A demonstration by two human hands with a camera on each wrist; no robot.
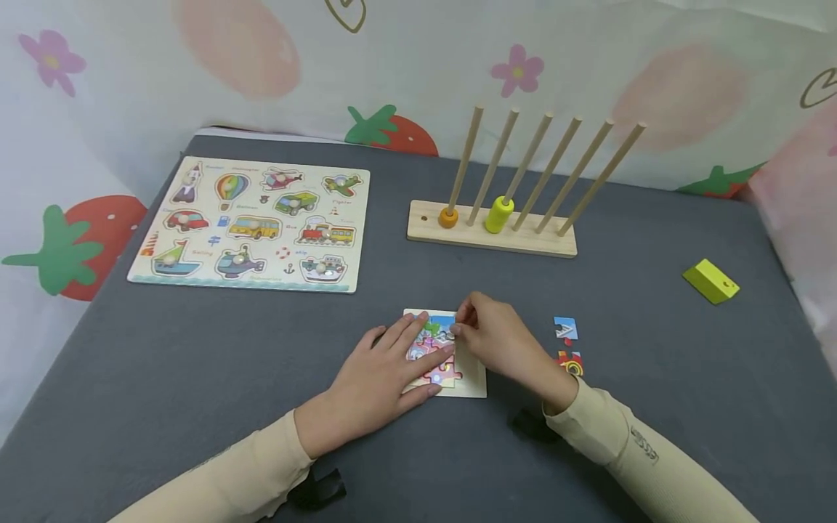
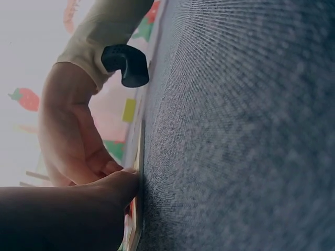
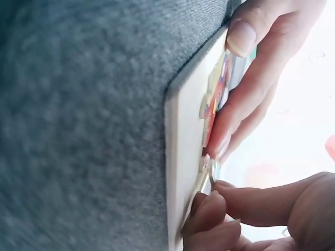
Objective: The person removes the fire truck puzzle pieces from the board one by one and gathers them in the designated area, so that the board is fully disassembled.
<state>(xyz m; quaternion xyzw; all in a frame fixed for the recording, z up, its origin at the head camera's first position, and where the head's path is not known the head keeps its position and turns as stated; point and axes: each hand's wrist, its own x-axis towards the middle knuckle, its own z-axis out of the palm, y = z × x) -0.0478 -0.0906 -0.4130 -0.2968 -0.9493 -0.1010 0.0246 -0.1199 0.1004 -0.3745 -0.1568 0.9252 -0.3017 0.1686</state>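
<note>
A small wooden jigsaw board (image 1: 472, 379) lies on the table in front of the person, its left part filled with colourful pieces and its right strip bare. Fingers spread, the left hand (image 1: 375, 378) rests flat across the filled part. At the board's upper right, the right hand (image 1: 506, 341) pinches a small jigsaw piece (image 3: 213, 170) between thumb and fingers, right at the edge of the fitted pieces. Most of this piece is hidden by the fingertips. Just right of the right hand lie two loose jigsaw pieces, a blue one (image 1: 566, 327) and a red one (image 1: 571, 362), the latter partly covered by the wrist.
A vehicle peg puzzle (image 1: 275, 250) lies at the back left. Behind the hands stands a wooden base (image 1: 425, 226) with several upright rods, an orange bead (image 1: 447, 217) and yellow-green rings (image 1: 500, 215). A yellow block (image 1: 711, 281) sits at the right.
</note>
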